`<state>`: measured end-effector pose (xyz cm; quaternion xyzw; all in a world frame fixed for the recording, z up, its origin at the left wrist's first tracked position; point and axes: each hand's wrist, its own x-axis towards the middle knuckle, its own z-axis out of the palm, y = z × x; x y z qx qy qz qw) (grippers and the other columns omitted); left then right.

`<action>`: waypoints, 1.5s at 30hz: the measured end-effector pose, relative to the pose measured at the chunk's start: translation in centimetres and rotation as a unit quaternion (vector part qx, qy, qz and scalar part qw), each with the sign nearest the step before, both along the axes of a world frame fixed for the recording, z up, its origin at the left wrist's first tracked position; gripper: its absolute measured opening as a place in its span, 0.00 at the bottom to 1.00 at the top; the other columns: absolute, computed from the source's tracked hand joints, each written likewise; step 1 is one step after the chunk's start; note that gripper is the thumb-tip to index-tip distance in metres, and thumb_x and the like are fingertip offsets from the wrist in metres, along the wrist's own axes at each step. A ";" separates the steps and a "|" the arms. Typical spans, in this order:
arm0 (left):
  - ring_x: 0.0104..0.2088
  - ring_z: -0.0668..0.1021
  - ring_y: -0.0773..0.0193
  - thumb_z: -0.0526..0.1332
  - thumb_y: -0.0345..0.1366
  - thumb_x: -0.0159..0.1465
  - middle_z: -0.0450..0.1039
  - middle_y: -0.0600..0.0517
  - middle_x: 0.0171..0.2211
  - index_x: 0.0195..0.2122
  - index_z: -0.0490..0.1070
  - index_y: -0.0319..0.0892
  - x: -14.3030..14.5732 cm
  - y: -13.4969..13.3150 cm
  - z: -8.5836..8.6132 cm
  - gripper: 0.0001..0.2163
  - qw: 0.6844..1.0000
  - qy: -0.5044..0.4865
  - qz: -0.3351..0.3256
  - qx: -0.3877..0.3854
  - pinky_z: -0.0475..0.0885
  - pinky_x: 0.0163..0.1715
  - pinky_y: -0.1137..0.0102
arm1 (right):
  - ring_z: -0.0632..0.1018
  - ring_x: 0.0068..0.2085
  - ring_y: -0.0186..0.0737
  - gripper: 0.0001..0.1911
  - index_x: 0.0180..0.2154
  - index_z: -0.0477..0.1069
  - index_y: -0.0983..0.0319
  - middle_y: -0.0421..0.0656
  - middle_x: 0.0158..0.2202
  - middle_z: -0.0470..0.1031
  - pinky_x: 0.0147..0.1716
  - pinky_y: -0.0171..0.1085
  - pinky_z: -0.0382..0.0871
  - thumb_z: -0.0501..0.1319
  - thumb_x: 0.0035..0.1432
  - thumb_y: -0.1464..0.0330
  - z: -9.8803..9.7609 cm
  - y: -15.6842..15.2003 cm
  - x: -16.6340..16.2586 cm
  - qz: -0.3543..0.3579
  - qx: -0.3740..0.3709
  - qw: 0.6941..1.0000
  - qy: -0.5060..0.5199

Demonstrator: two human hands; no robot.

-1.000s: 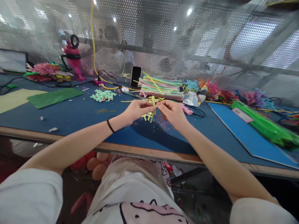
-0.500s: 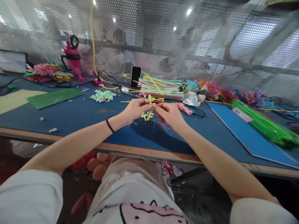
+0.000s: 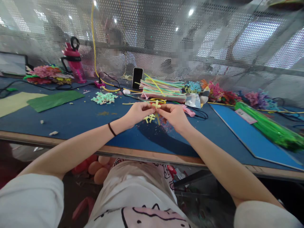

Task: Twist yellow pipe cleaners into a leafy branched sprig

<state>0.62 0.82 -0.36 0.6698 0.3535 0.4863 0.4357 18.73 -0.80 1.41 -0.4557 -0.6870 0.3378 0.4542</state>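
Note:
A small yellow pipe-cleaner piece [image 3: 156, 105] with short bent arms is pinched between both hands above the blue table mat [image 3: 78, 115]. My left hand [image 3: 137, 112] grips it from the left with fingertips pressed together, and my right hand [image 3: 174, 115] grips it from the right. A second yellow pipe-cleaner shape [image 3: 149, 118] lies just under the hands. Bits of fluff speckle the mat below them.
A stack of pastel pipe cleaners [image 3: 163, 88], a phone [image 3: 137, 77], a pink glue gun [image 3: 188, 111] and mint-green pieces [image 3: 104, 97] lie beyond the hands. Left: pink bottle [image 3: 74, 60], green sheet [image 3: 55, 99]. Right: blue board [image 3: 249, 134], green bundle [image 3: 270, 128]. Mesh screen behind.
Both hands have stayed together over the mat while the yellow piece turned between the fingers; its upper arms now stand just above the fingertips.

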 end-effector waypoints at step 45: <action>0.27 0.73 0.69 0.67 0.48 0.57 0.78 0.49 0.30 0.36 0.80 0.37 -0.7 0.3 0.2 0.18 0.999 0.032 0.027 -0.008 0.66 0.31 0.72 | 0.63 0.24 0.30 0.18 0.29 0.71 0.63 0.37 0.23 0.68 0.25 0.34 0.55 0.67 0.50 0.55 0.1 -0.2 -0.5 0.051 -0.068 0.996 0.041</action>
